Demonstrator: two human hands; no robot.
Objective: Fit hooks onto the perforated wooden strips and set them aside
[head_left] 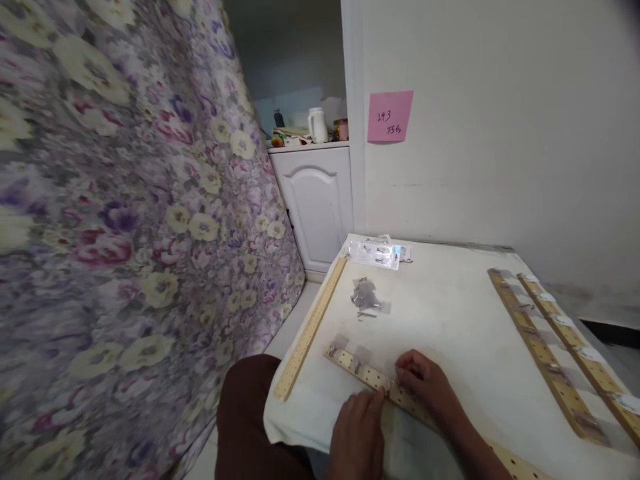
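Note:
A narrow pale wooden strip with rows of holes (pixel 371 377) lies slantwise across the table in front of me. My left hand (pixel 357 430) is at its near edge, fingers bent together, the index fingertip pressing on the strip. My right hand (pixel 427 385) is closed in a pinch just above the strip, beside the left fingertip. Something small and shiny shows between the hands, too blurred to name. Farther left along the strip sit small metal pieces with clear plastic bags (pixel 361 357). Part of the strip is hidden beneath my right forearm.
Another holed wooden strip (pixel 313 327) lies along the table's left edge. A pile of small clear bags with metal pieces (pixel 365 295) and clear blister packaging (pixel 374 255) lie beyond. Two strips carrying bagged and round white pieces (pixel 540 347) lie right. A floral curtain (pixel 150 233) hangs left.

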